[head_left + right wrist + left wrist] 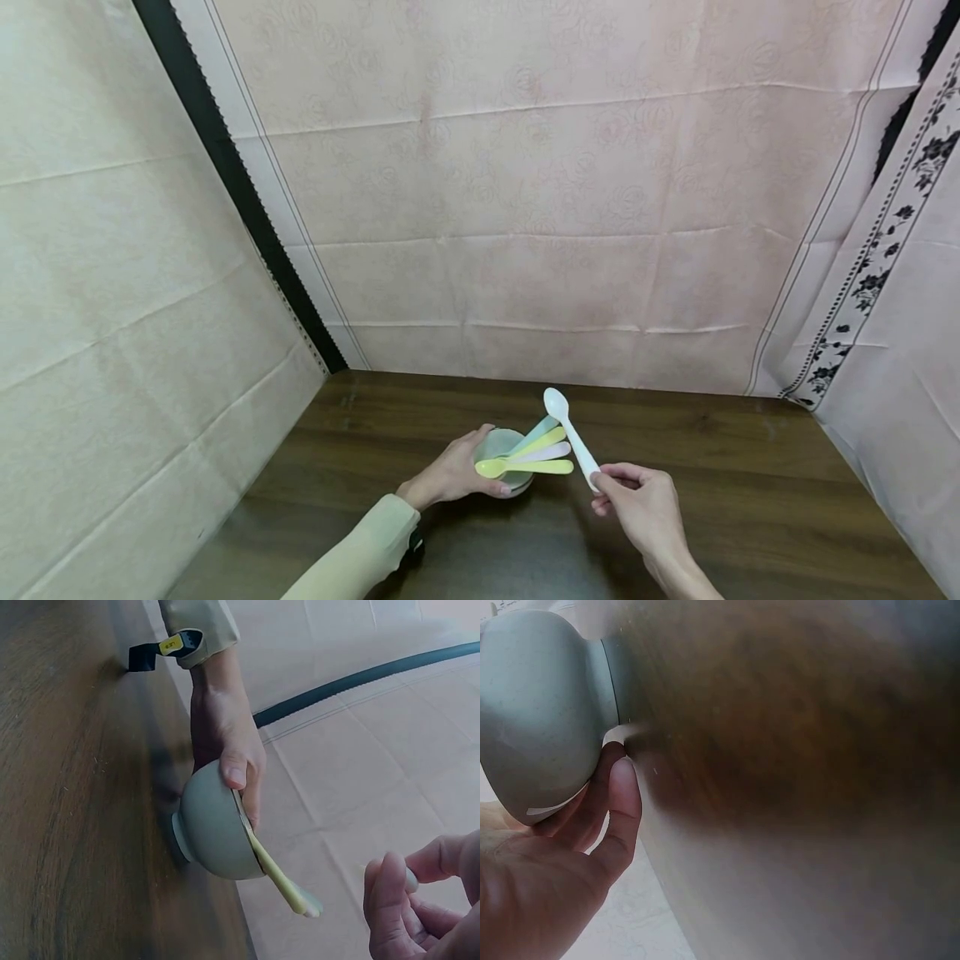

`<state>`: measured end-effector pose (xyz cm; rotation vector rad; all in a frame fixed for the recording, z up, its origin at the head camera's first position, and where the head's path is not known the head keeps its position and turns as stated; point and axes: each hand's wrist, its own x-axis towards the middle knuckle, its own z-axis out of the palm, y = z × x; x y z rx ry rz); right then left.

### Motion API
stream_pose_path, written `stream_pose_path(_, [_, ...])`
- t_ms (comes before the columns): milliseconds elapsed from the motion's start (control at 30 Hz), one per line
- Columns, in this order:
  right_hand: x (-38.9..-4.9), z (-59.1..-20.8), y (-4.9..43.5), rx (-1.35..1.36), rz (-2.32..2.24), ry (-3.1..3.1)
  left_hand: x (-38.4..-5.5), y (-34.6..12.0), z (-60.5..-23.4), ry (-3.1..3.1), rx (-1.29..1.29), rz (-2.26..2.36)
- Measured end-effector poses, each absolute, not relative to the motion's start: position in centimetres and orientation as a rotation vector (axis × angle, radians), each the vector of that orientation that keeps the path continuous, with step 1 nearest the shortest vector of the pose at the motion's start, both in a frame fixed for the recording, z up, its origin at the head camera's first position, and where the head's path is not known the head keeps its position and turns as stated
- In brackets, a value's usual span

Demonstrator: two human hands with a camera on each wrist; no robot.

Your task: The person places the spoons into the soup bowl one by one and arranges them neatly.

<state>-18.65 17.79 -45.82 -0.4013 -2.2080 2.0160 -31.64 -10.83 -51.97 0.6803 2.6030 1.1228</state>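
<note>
My left hand (453,471) grips a pale grey-green bowl (214,825) from its left side, thumb near the rim. The bowl stands upright, its foot right at the tabletop in the right wrist view. Several pastel spoons lie across it with handles out to the right: a yellow-green one (536,467) in front, then a pale lilac one (551,452), a yellow one (546,440) and a teal one (538,430). Just right of these, my right hand (641,500) pinches a white spoon (577,442) by its handle end, its scoop pointing up and away.
Dark brown wood makes up the tabletop (720,483). Pale cloth hangs as a back wall (525,208), with further cloth panels on the left (135,333) and right (900,400). A black strapped device (144,657) sits at the left wrist.
</note>
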Motion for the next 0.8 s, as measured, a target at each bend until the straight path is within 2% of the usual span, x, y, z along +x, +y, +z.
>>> stream_pose_path(800, [-19.7, -45.7, 17.3, -0.319, 1.971, -2.362, -31.8, -10.9, -52.0, 2.612, 0.755, 1.136])
